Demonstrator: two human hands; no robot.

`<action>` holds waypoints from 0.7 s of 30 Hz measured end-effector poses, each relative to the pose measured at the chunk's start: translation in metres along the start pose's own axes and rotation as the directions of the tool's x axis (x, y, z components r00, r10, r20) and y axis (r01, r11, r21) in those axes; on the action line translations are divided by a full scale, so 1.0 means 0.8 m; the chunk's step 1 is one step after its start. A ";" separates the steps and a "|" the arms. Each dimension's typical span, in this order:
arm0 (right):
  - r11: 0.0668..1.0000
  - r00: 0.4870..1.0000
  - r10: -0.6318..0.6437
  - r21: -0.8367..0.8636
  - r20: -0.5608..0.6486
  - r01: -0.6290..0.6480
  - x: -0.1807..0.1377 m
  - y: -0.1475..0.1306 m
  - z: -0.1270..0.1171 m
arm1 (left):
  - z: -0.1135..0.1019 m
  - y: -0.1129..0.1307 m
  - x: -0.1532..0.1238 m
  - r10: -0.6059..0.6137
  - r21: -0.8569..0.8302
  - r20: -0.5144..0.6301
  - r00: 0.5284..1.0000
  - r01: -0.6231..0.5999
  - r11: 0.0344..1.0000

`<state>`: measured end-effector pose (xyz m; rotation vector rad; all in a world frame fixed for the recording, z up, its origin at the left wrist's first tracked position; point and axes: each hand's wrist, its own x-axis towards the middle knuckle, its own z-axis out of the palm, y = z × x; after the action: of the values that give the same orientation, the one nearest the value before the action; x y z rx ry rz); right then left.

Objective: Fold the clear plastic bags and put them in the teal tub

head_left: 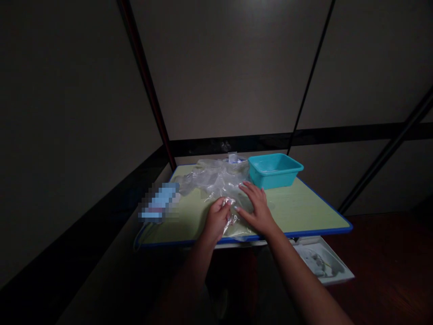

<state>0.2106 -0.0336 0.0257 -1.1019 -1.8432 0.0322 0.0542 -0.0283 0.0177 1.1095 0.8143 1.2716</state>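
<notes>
A pile of crinkled clear plastic bags (216, 180) lies on a small green table with a blue edge (304, 212). My left hand (216, 220) is curled, its fingertips pinching a shiny piece of the plastic near the table's front edge. My right hand (257, 205) lies flat on the plastic just right of it, fingers stretched out and spread. The two hands almost touch.
A teal plastic tub (274, 169) stands at the table's back right. A blurred blue object (158, 201) lies at the left edge. A small clear item (234, 158) sits behind the bags. Below the table on the right is a white tray (321, 264). Dark panel walls enclose the table.
</notes>
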 end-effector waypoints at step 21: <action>0.957 0.955 0.265 0.154 -0.134 -0.244 0.000 0.025 0.008 | -0.002 -0.006 0.003 0.015 -0.055 0.004 1.000 -0.015 0.998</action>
<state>0.2194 -0.0188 0.0131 -1.2048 -1.5300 0.2151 0.0542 -0.0254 0.0127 1.0760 0.7646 1.2963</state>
